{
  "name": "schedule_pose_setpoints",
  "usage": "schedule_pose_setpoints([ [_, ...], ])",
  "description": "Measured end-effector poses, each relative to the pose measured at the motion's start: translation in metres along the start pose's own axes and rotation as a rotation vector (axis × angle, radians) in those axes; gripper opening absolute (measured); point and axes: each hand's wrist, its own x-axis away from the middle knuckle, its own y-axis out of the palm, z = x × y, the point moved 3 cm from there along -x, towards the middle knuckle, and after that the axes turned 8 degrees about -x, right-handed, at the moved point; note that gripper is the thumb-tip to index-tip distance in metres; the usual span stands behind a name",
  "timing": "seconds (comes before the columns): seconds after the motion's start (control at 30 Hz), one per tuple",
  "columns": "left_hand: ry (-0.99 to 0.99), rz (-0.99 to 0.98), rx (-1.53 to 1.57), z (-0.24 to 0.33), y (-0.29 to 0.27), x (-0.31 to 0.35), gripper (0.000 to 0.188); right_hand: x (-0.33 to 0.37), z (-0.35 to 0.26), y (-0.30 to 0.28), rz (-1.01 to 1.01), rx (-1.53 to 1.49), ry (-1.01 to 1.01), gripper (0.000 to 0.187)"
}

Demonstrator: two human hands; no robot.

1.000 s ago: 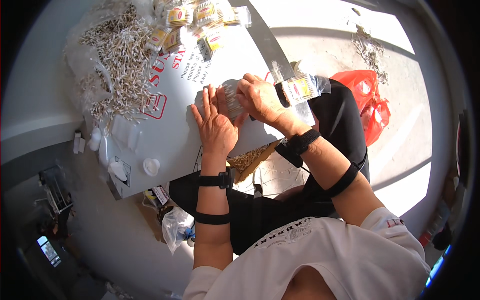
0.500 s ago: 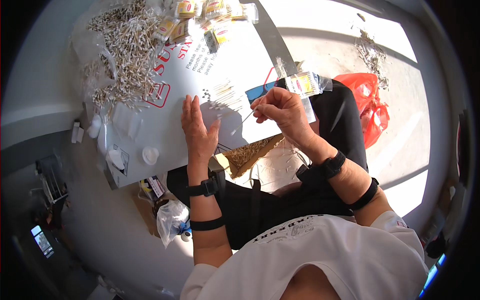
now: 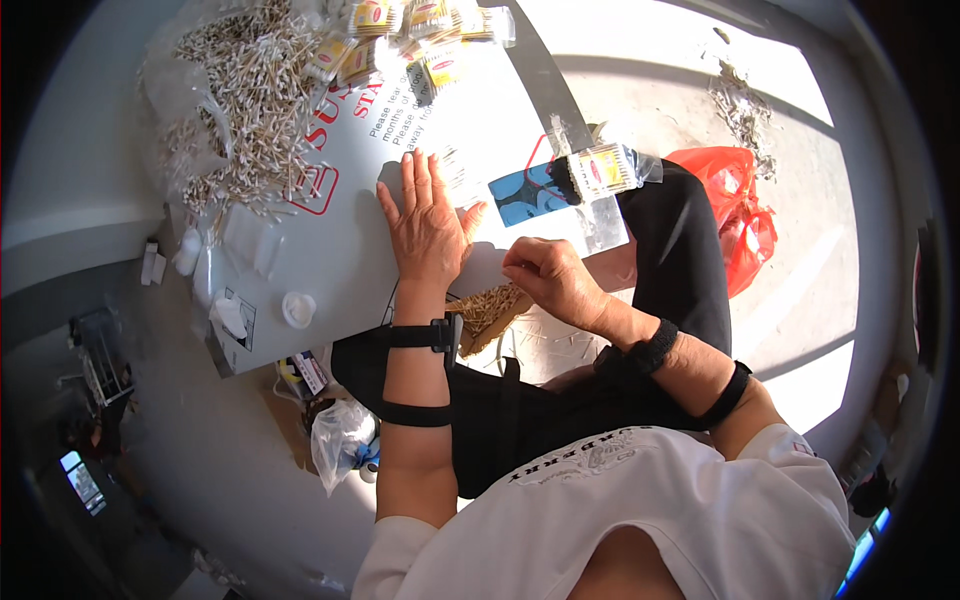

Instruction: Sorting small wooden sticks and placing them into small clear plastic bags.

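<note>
My left hand (image 3: 425, 225) lies flat, fingers spread, on a white printed board (image 3: 330, 250) that rests across my lap. My right hand (image 3: 550, 280) hovers at the board's near edge with its fingers curled together; whether anything is pinched in them is hidden. Just below it, a tan heap of thin sticks (image 3: 490, 310) sits in my lap. A clear packet of cotton swabs with a yellow label (image 3: 605, 170) lies on the board's right corner, beside a blue and black card (image 3: 525, 190).
A big loose pile of cotton swabs (image 3: 250, 90) covers the board's far left. Several yellow-labelled packets (image 3: 420, 40) lie at its far edge. A small white cap (image 3: 298, 308) sits near the left edge. A red plastic bag (image 3: 735, 210) lies on the floor to the right, a clear bag (image 3: 340, 440) to the left.
Both hands have come apart from a clear packet they held together. My left hand has flattened on the board, and my right hand has dropped toward the near edge.
</note>
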Motion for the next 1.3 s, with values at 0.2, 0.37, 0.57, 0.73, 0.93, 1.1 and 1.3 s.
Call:
schedule_pose_setpoints([
  [0.2,-0.138,0.269,0.797,-0.021,0.005,-0.002,0.062,-0.049,-0.003,-0.019,0.422,-0.327,-0.285,0.024],
  [0.37,-0.426,0.473,1.257,-0.021,0.016,-0.016,0.061,-0.108,0.013,-0.011,0.471,-0.295,-0.356,0.04],
  [0.57,-0.359,0.422,1.318,-0.004,0.017,-0.027,0.059,-0.117,0.016,0.01,0.319,-0.271,-0.335,0.044],
  [0.73,-0.194,0.324,0.822,-0.01,0.008,-0.019,0.061,-0.107,0.031,-0.013,0.419,-0.602,-0.198,0.044],
  [0.93,0.042,0.006,0.044,0.013,0.006,0.006,0.078,-0.086,0.031,-0.018,0.443,-0.685,-0.143,0.042],
  [1.1,0.073,0.029,0.077,0.012,0.005,0.002,0.077,-0.092,0.032,-0.009,0.449,-0.673,-0.178,0.041],
  [1.3,-0.04,0.31,0.31,0.0,-0.003,-0.005,0.057,-0.103,0.023,-0.012,0.45,-0.616,-0.204,0.035],
])
